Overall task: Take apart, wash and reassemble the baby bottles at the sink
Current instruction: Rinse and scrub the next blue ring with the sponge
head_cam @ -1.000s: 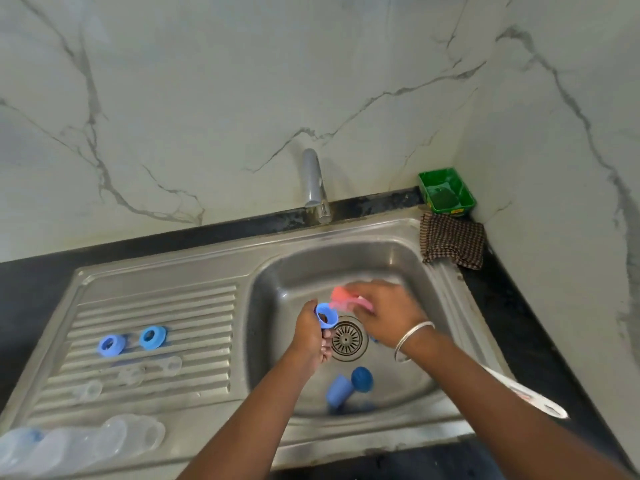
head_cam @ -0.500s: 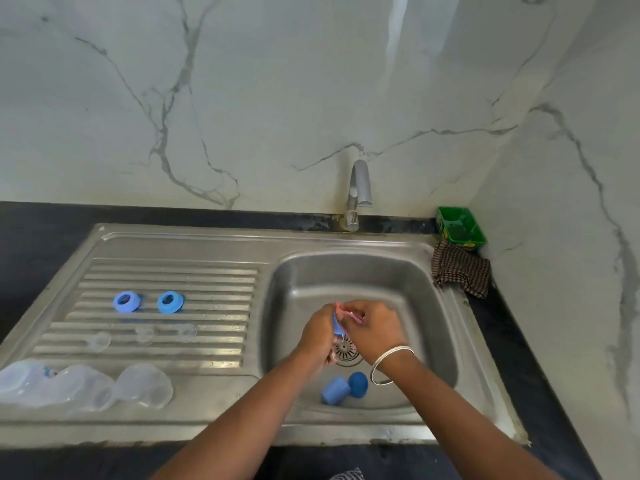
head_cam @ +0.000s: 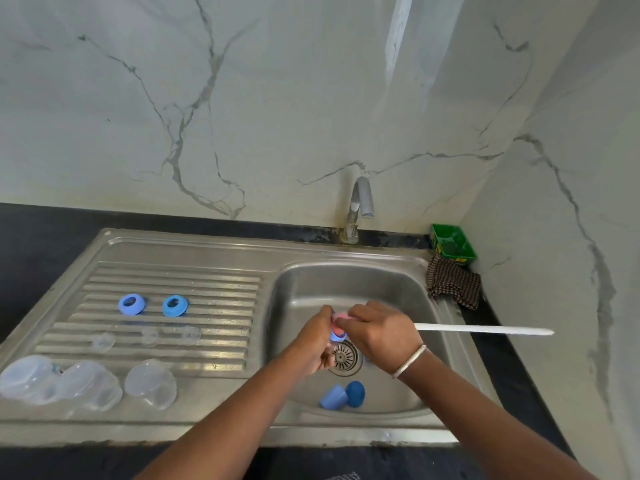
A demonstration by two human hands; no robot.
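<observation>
Over the sink basin [head_cam: 388, 289], my left hand [head_cam: 311, 344] grips a blue bottle ring [head_cam: 337, 336]. My right hand [head_cam: 379, 332] holds a brush with a pink head [head_cam: 341, 317] pressed into the ring; its long white handle [head_cam: 485, 330] sticks out to the right. Two blue caps [head_cam: 343, 396] lie in the basin near the front. On the drainboard [head_cam: 173, 282] sit two more blue rings [head_cam: 131, 304], three clear nipples [head_cam: 149, 336] and three clear bottles [head_cam: 86, 384] lying on their sides.
A steel tap [head_cam: 360, 206] stands behind the basin, with no water visible. A green tray [head_cam: 452, 244] and a checked cloth [head_cam: 453, 285] sit in the back right corner. The drain strainer [head_cam: 344, 356] lies under my hands. Marble walls close the back and right.
The view has shifted, so the sink sits lower and further right. My hands have closed together over the drain and the brush handle now points right.
</observation>
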